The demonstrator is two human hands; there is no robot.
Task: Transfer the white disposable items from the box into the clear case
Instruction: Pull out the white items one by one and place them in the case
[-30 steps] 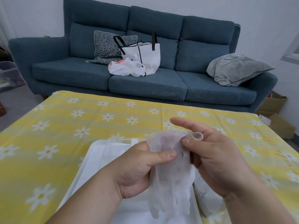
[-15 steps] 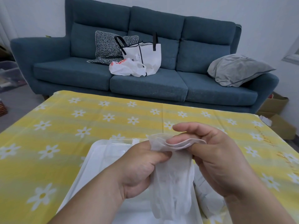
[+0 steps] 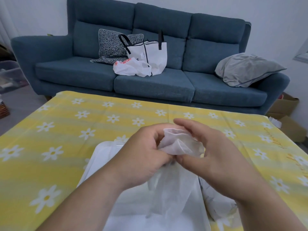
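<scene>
Both hands grip one item. Left hand (image 3: 143, 157): fingers curled, closed round the near side of a thin white glove (image 3: 176, 144). Glove: cuff end bunched between the hands, rest hanging limp, directly above the case (image 3: 98, 155) and not yet in it. Right hand (image 3: 216, 160): thumb pinches the bunched cuff from below and the fingers arch over it, partly spread — a light pinch, not a fist.

Progress, as judged: mid-transfer. The glove looks to be getting folded or gathered before going down. Case interior is mostly hidden by forearms and the glove, so the count already inside cannot be told. A white crumpled heap (image 3: 215, 202) lies just right of the case, under the right wrist. It may be the source stock; no box is plainly visible. Left to do: lower and release this glove, then work through whatever remains.

Surroundings, left to right: clear bin (image 3: 10, 75) on the floor; yellow daisy cloth (image 3: 66, 130) covering the table; blue sofa (image 3: 75, 75) behind it carrying a patterned cushion (image 3: 110, 45), a plastic bag (image 3: 130, 67), a white tote (image 3: 153, 52) and a grey pillow (image 3: 246, 70); cartons (image 3: 286, 110) at far right.

Obstructions: none between glove and case — only the glove's floppy fingers, which could drape over the rim.
</scene>
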